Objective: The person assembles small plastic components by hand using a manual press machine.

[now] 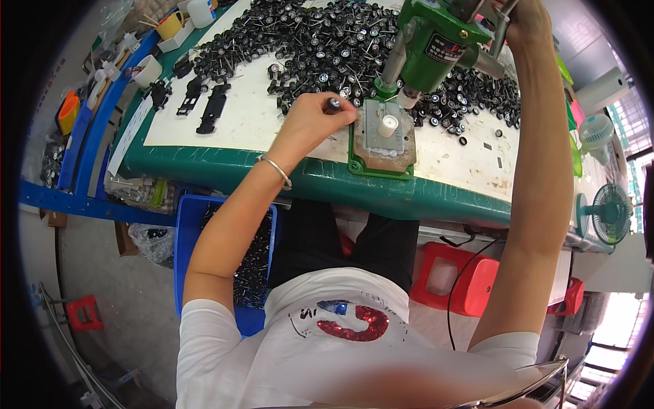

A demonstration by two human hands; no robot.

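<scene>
1. The press [436, 58] stands at the table's near edge; the table [238, 162] has a white top and a green border.
2. The left hand [315, 121] is just left of the press, its thumb and fingers pinched on a small dark wheel [332, 104]. The fingertip hold probably keeps so small a part steady and near the press's base [383, 170]; whether the hand touches that base, I cannot tell.
3. The right hand [530, 26] is up at the right of the press and looks closed around its lever [502, 31], though the upper edge crops it. The raised arm seems to follow from how high the lever sits.
4. On the press's base lies a grey plate [375, 142] bearing a white cap [387, 126], perhaps set there as a seat under the press.
5. Behind the press and to both its sides spreads a heap [320, 51] of wheels and thin axles, presumably kept within arm's reach.
6. Well left of the press lie black chassis [213, 109], apart from the heap.
7. Below and left of the press, a blue bin [181, 252] holds more small dark parts.
</scene>
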